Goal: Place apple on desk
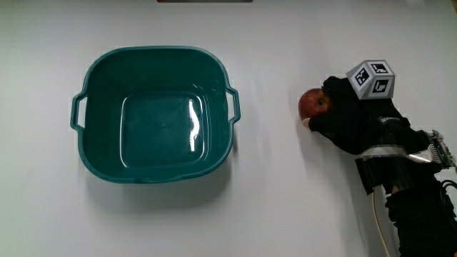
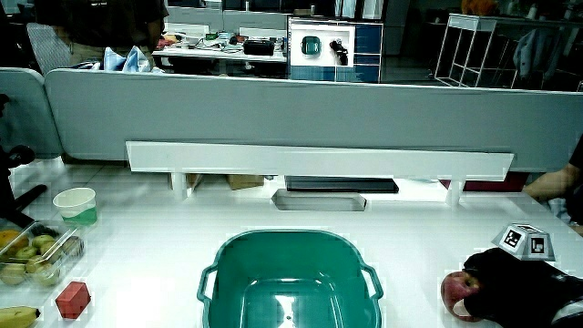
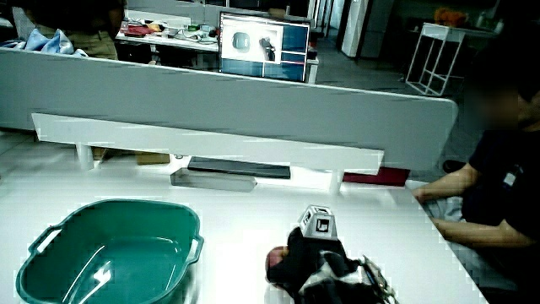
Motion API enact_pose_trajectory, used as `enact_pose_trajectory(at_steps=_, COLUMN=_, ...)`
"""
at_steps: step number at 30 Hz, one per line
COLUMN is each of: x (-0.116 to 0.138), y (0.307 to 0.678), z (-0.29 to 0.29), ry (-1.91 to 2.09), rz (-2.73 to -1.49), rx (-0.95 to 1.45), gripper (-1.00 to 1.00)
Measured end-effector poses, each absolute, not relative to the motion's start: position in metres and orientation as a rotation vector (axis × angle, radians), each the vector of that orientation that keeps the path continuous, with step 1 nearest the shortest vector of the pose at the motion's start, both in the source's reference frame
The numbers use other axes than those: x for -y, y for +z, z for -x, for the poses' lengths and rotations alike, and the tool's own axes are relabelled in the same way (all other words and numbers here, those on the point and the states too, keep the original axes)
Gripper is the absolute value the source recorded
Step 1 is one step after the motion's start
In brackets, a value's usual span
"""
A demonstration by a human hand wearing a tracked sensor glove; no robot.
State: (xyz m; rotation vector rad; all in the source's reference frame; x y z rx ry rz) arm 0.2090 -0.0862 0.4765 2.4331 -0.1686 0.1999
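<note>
A red apple (image 1: 312, 104) rests on the white table (image 1: 271, 200) beside the teal basin (image 1: 153, 114). The hand (image 1: 350, 118) in its black glove lies against the apple, fingers curled around it; the patterned cube (image 1: 372, 77) sits on its back. In both side views the apple (image 2: 457, 293) (image 3: 276, 263) shows at the hand's fingertips (image 2: 474, 273), low on the tabletop, with the hand (image 2: 519, 287) (image 3: 316, 262) wrapped over part of it. The basin (image 2: 287, 282) (image 3: 105, 249) holds nothing.
In a side view a pale green cup (image 2: 76, 205), a clear box of fruit (image 2: 36, 255), a red cube (image 2: 73, 299) and a banana (image 2: 18, 316) lie at the table's edge beside the basin. A white shelf (image 2: 319, 162) runs along the low grey partition (image 2: 301, 114).
</note>
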Motion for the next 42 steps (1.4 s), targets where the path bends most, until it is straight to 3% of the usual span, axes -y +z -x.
enact_pose_trajectory(at_steps=11, x=0.087, y=0.483, z=-0.218, ry=0.277, rz=-2.355, rx=0.084, gripper=0.00)
enact_pose_trajectory(at_steps=18, x=0.084, y=0.482, z=-0.212, ry=0.169, rz=-2.261, rx=0.055, gripper=-0.41)
enact_pose_trajectory(at_steps=23, x=0.073, y=0.448, z=-0.188, ry=0.072, rz=-2.357, rx=0.125, gripper=-0.71)
enact_pose_trajectory(at_steps=29, x=0.042, y=0.391, z=-0.144, ry=-0.029, rz=-2.466, rx=0.355, gripper=-1.00)
enact_pose_trajectory(at_steps=30, x=0.036, y=0.385, z=-0.139, ry=0.019, rz=-2.414, rx=0.363, gripper=-1.00)
enact_pose_trajectory(at_steps=32, x=0.024, y=0.377, z=-0.129, ry=-0.016, rz=-2.450, rx=0.445, gripper=-1.00)
enact_pose_trajectory(at_steps=34, x=0.012, y=0.367, z=-0.121, ry=0.019, rz=-2.402, rx=0.516, gripper=-1.00)
enact_pose_trajectory(at_steps=42, x=-0.030, y=0.365, z=-0.111, ry=0.067, rz=-2.270, rx=0.610, gripper=-1.00)
